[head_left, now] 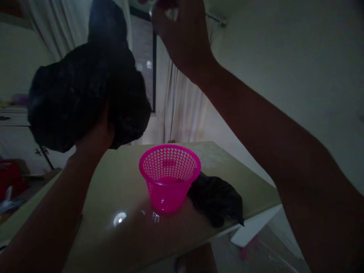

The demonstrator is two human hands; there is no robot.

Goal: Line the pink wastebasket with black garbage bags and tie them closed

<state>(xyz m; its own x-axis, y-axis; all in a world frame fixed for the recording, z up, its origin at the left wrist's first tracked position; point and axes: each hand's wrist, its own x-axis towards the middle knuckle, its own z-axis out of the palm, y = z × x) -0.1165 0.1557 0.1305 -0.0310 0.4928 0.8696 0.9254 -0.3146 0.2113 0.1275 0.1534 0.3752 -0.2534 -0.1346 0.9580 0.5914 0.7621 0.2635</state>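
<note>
My left hand [98,131] holds a dark, puffed-out plastic bag [68,94] up in the air at the left. The bag hides the fingers, and its upper part reaches the top edge of the view. My right hand [184,38] is raised at the top centre, to the right of the bag. Its fingers are curled together, partly cut off by the frame, and what they hold is too dark to name. Below both hands a pink perforated plastic basket [165,197] stands upright on the table [119,182].
A second black plastic bag [217,197] lies crumpled beside the basket, near the table's right edge. Behind are curtains [182,110] and a window [143,60]. A white cabinet [17,136] stands at the left, with red items [11,178] below it.
</note>
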